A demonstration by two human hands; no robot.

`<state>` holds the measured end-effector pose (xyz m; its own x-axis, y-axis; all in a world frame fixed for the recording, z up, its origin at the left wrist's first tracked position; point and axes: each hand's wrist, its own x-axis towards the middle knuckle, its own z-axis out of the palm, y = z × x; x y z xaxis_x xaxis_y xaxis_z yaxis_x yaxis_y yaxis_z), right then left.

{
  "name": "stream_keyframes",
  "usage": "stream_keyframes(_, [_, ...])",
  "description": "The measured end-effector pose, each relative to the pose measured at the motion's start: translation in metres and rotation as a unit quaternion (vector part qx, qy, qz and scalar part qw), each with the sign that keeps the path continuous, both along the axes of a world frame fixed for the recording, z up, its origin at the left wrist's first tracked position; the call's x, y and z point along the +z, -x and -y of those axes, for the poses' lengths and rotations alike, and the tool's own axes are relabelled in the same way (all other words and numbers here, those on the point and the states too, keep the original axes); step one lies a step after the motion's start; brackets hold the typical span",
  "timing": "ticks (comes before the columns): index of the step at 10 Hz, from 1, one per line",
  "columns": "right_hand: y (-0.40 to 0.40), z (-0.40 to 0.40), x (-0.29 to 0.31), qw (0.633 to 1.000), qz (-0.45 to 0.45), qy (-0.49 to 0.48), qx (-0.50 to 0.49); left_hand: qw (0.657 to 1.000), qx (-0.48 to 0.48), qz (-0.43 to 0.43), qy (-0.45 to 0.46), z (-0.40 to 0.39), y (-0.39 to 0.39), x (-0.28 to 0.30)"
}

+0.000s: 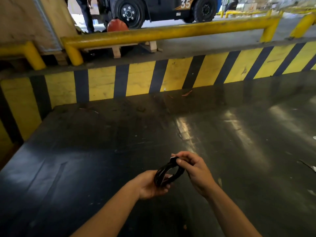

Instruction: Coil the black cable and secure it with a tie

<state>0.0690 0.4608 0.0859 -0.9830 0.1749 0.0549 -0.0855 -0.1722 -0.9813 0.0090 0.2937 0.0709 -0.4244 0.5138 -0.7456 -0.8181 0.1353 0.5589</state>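
- Low in the frame, right of centre, sits the glossy black cable [168, 174], wound into a small tight coil of several strands with an open oval in its middle.
- The left hand [150, 184] cups the lower left of the coil, fingers curled up and closed around the bundled strands.
- The right hand [195, 170] pinches the top of the coil between thumb and fingertips, right where a small pale tie or tag [173, 158] shows against the black; whether it is fastened I cannot tell.
- The coil is held in the air between the two hands, above the dark, shiny table [85, 151], not resting on it.
- Both bare forearms run up from the bottom edge of the frame and converge on the coil.
- The table surface spreads wide to the left, right and ahead of the hands, with glare streaks on the right half and only small scraps near its far edge and right side.
- Its far edge meets a yellow-and-black striped wall [153, 77] across the middle of the frame, and the same striping closes off the left side.
- Above the stripes, a thick yellow metal guard rail [171, 31] crosses the upper frame.
- Beyond it, top centre, stands a dark vehicle marked 35 [162, 9] on black tyres, with an orange rounded object [117, 25] beside its wheel.
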Motion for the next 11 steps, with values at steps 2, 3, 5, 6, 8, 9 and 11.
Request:
stream_keyframes(2, [0.029,-0.002,-0.038,0.976,0.210,0.014,-0.055,0.968,0.199,-0.130,0.086,-0.001,0.033,-0.026])
stream_keyframes(3, [0.038,0.007,-0.060,0.963,0.269,-0.010,-0.013,0.956,0.222,-0.151,0.118,-0.001,0.042,-0.044])
stream_keyframes(5, [0.069,0.008,-0.091,0.939,0.274,-0.189,-0.091,0.949,0.123,-0.197,0.212,0.003,0.052,-0.072])
stream_keyframes(6, [0.080,0.008,-0.102,0.922,0.279,-0.259,-0.065,0.946,0.099,-0.190,0.242,0.006,0.059,-0.079])
stream_keyframes(8, [0.088,0.009,-0.120,0.901,0.281,-0.330,0.012,0.945,0.075,-0.177,0.264,0.012,0.062,-0.095])
stream_keyframes(9, [0.086,0.005,-0.111,0.887,0.288,-0.360,0.040,0.950,0.071,-0.173,0.250,0.017,0.059,-0.089])
stream_keyframes(11, [0.077,-0.023,-0.046,0.936,0.207,-0.286,0.000,0.932,0.067,-0.206,0.290,0.047,0.028,-0.080])
